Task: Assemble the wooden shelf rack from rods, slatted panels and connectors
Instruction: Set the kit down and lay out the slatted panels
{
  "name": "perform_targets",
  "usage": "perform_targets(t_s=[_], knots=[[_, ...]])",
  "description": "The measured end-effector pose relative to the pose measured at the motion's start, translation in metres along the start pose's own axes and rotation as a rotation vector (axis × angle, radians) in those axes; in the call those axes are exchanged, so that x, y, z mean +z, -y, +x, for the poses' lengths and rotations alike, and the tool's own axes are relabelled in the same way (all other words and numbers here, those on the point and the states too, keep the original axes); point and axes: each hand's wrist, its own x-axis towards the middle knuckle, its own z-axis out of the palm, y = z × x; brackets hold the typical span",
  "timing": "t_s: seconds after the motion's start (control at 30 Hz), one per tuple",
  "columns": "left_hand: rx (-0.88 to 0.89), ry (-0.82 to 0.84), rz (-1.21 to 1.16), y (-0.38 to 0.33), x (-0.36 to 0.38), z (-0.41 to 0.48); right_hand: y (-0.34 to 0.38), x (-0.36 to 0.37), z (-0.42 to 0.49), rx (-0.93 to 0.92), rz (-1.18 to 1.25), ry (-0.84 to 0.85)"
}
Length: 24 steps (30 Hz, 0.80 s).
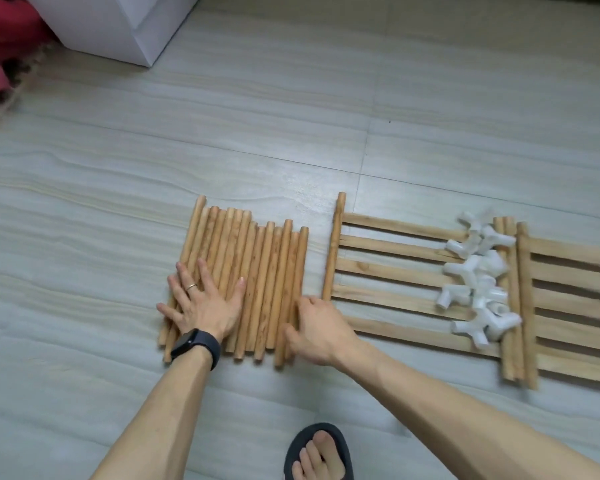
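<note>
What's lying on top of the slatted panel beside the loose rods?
White connectors piled on the panel's right end; what lies beneath the pile is hidden.

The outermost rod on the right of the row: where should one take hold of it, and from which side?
Probably take the outermost rod at its near end, from the right: bare floor lies on that side, before the slatted panel, whereas its left flank lies against the neighbouring rods.
</note>
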Motion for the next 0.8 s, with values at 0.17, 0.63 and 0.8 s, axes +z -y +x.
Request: perform_targets(t_s=[0.17, 0.63, 0.8], knots=[[0.295, -0.175, -0.13, -0.058, -0.012, -0.03, -0.06, -0.059, -0.043, -0.097, -0.271, -0.019], [1.451, 0.417, 0.84, -0.192, 0.072, -0.201, -0.254, -0.073, -0.117, 0.339, -0.298, -0.254], [1.172, 0.425, 0.409, -0.196, 0.072, -0.195, -0.258, -0.04, -0.084, 0.317, -0.204, -0.405]])
